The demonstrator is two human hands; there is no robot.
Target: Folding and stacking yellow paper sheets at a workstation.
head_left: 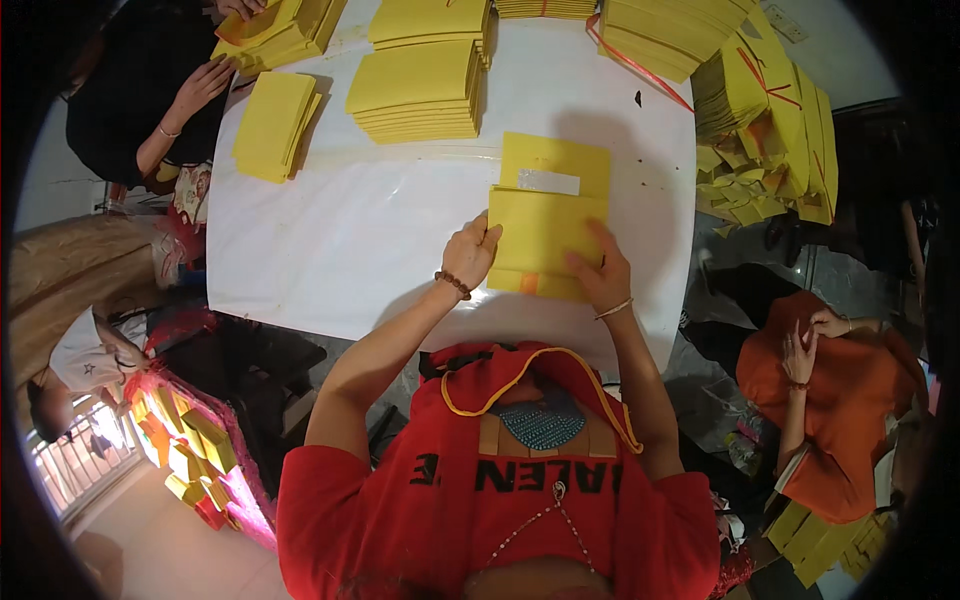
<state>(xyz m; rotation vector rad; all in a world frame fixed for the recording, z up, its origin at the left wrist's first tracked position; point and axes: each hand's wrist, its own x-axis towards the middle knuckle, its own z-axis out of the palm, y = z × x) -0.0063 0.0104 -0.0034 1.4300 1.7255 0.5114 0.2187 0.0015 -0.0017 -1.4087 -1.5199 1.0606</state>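
1 yellow paper (540,222), edge pinched by the left hand (472,250); the right hand (602,272), spread on it, should press evenly

Exposure: I am receiving moderate light on the white table (300,240), while the outer right side is sinking into dimness. Light: brightness is coming through the barred window (88,450) at lower left, washing parts of it out. Shadow: one broad, soft patch is spreading over the tabletop above and right of the yellow folder (545,235). Glare: faint highlights are showing left of centre; the pale strip (548,181) is glinting. Distortion: I am seeing table edges bowing and black corners closing in. Sharpness: the right hand (606,278) is blurring slightly at the fingertips.
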